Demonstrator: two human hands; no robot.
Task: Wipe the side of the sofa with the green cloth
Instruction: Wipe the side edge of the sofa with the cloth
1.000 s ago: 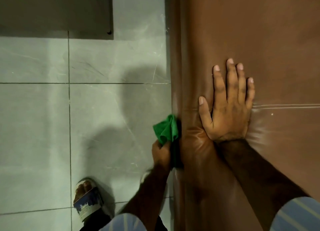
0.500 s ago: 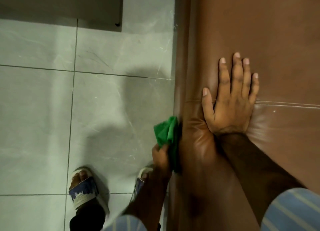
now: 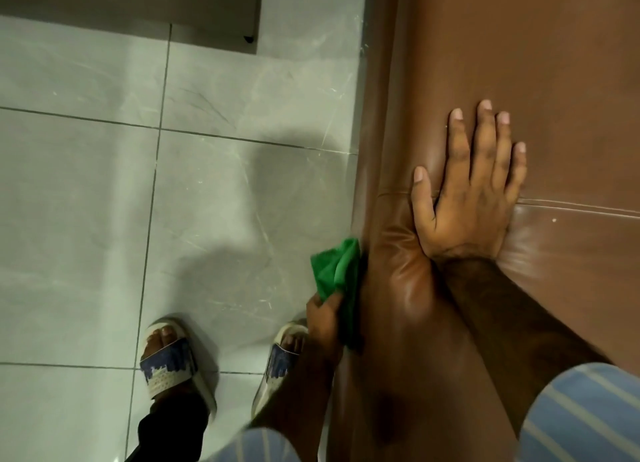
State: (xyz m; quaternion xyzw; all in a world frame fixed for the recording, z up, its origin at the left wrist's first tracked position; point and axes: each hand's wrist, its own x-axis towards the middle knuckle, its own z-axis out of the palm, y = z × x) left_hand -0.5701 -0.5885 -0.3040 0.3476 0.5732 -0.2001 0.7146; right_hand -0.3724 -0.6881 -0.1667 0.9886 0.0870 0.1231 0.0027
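Note:
A brown leather sofa (image 3: 502, 63) fills the right half of the view, seen from above. Its side drops away along the left edge toward the floor. My left hand (image 3: 323, 317) grips a bunched green cloth (image 3: 337, 271) and presses it against that side, just below the rounded top edge. Part of the cloth is hidden between hand and sofa. My right hand (image 3: 471, 198) lies flat on the sofa's top, fingers spread, holding nothing, beside a seam.
Grey floor tiles (image 3: 86, 201) cover the left. My two feet in blue and white slippers (image 3: 169, 361) stand close to the sofa's side. A dark panel (image 3: 131, 0) with a corner lies at the top left.
The view has shifted so both feet now show; one foot has stepped nearer the sofa. The left hand with the cloth stays against the sofa's side. The right hand stays flat on top.

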